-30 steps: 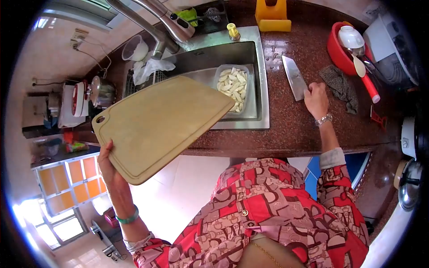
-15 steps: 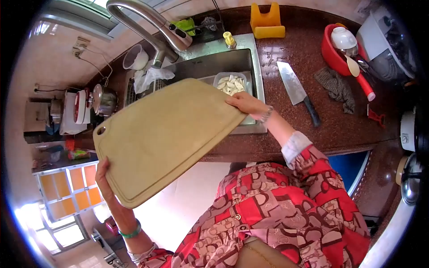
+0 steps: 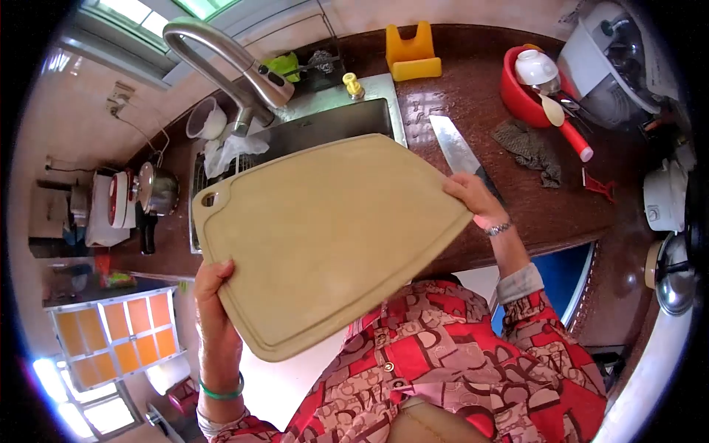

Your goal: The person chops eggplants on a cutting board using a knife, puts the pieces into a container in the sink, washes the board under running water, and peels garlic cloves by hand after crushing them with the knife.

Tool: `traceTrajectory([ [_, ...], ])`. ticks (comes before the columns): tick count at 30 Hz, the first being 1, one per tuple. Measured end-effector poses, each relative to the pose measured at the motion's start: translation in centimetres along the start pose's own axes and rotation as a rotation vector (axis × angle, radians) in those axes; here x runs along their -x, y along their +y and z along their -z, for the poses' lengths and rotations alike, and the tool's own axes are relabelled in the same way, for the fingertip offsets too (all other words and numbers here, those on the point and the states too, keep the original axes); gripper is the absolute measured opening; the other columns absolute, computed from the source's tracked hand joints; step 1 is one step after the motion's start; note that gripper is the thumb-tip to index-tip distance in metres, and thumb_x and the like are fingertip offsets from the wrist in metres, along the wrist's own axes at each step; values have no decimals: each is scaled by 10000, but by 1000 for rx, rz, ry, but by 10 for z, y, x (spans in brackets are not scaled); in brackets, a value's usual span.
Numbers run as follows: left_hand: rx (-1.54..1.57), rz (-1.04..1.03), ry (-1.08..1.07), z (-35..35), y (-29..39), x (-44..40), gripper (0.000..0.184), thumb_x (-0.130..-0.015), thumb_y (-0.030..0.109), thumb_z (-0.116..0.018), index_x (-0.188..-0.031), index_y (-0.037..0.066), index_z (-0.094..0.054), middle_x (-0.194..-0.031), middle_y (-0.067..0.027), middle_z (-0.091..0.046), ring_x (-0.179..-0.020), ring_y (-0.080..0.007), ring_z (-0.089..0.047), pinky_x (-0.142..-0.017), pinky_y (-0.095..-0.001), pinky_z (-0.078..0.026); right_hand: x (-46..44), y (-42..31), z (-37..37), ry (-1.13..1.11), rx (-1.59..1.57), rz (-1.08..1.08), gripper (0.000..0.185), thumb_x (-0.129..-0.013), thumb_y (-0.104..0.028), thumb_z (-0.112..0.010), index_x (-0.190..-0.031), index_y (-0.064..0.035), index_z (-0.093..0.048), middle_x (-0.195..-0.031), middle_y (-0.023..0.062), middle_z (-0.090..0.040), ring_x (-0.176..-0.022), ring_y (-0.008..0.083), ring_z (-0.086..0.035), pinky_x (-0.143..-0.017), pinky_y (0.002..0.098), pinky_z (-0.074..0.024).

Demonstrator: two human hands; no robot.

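A large tan cutting board [image 3: 336, 236] is held up in front of me, tilted, over the sink's front edge. My left hand [image 3: 214, 284] grips its lower left edge, thumb on the face and the fingers mostly hidden behind. At the right end, my right hand [image 3: 476, 198] is closed on the board's edge. Just beyond the right hand a cleaver [image 3: 456, 148] lies on the counter, its handle partly covered by that hand. The board covers most of the sink [image 3: 362, 118] and hides what is inside it.
A steel faucet [image 3: 221, 59] arches over the sink. On the dark counter [image 3: 473, 88] are an orange holder [image 3: 412, 55], a grey cloth [image 3: 529, 151], a red peeler [image 3: 598, 184] and a red colander [image 3: 517, 96] holding a white bowl [image 3: 537, 70]. A pot [image 3: 157, 188] stands at left.
Both hands have carried the cutting board to the right. It now covers the container of white pieces in the sink, and my right hand has come in front of the cleaver's handle.
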State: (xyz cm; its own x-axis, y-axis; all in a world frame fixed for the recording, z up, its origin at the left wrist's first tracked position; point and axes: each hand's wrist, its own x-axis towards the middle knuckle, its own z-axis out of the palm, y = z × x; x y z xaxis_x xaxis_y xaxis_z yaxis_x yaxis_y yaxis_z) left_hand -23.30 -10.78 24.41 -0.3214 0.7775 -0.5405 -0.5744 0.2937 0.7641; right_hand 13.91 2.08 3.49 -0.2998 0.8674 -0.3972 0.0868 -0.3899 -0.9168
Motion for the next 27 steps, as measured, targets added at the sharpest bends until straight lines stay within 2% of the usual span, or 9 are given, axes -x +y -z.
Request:
traceTrajectory([
  [4, -128, -4, -114, -34, -9, 1, 410, -801, 156, -537, -1160, -30, -466, -1050, -171, -591, -914, -263, -615, -830, -381, -519, 31, 11, 23, 119, -107, 16, 287, -829, -292, -646, -842, -8, -609, -754, -17, -583, -676, 50, -504, -584, 216, -408],
  [6, -314, -122, -187, -69, -13, 16, 355, -772, 104, -550, -1093, -38, -495, -995, -125, -591, -864, -195, -604, -787, -311, -502, 41, 15, 32, 135, -121, 2, 286, -834, -291, -645, -867, -10, -600, -776, -17, -584, -689, 46, -508, -599, 214, -424],
  [12, -452, -165, -329, -121, -12, 25, 379, -740, 119, -613, -1067, -38, -504, -977, -107, -591, -834, -164, -593, -763, -288, -496, 52, 45, 41, 240, -308, 86, 286, -817, -272, -666, -907, -13, -580, -842, -6, -587, -764, 61, -525, -675, 227, -450],
  [14, -539, -337, -299, -144, -5, 31, 347, -734, 127, -621, -1036, -16, -529, -911, -69, -593, -771, -117, -566, -696, -249, -476, 46, 40, 30, 205, -336, 84, 290, -816, -244, -658, -950, 2, -583, -880, 10, -577, -800, 74, -513, -724, 240, -442],
  [16, -684, -496, -283, -164, 13, 34, 286, -723, 134, -625, -972, 7, -566, -766, 23, -548, -664, -43, -461, -616, -188, -384, 37, 15, 13, 175, -215, 104, 330, -862, -288, -605, -1050, -21, -557, -858, -12, -568, -716, 65, -534, -612, 192, -455],
  [20, -796, -791, -341, -208, 39, 45, 283, -716, 121, -630, -965, -5, -586, -811, 14, -571, -696, -52, -476, -640, -190, -378, -13, -43, -18, 33, -315, 59, 451, -886, -418, -529, -1103, -22, -514, -873, 29, -558, -719, 86, -543, -603, 230, -490],
  [23, -900, -922, -470, -237, 57, 48, 279, -727, 102, -635, -974, -16, -582, -843, -9, -587, -749, -75, -499, -681, -211, -391, -76, -66, -25, -106, -480, 129, 529, -864, -550, -474, -1051, -57, -506, -925, 61, -562, -761, 169, -584, -636, 343, -518],
  [26, -1208, -1052, -542, -251, 81, 33, 457, -748, 146, -629, -1159, -22, -521, -1051, -87, -602, -964, -169, -560, -873, -302, -422, -121, -111, -19, -144, -498, 178, 550, -852, -599, -442, -1107, -113, -467, -956, 75, -533, -783, 235, -595, -653, 404, -521],
  [27, -1245, -1078, -563, -262, 82, 31, 462, -749, 158, -645, -1160, -13, -522, -1049, -79, -601, -962, -158, -552, -871, -295, -420, -128, -127, -15, -180, -529, 214, 562, -843, -607, -449, -1127, -123, -439, -946, 82, -517, -814, 261, -597, -673, 411, -524],
])
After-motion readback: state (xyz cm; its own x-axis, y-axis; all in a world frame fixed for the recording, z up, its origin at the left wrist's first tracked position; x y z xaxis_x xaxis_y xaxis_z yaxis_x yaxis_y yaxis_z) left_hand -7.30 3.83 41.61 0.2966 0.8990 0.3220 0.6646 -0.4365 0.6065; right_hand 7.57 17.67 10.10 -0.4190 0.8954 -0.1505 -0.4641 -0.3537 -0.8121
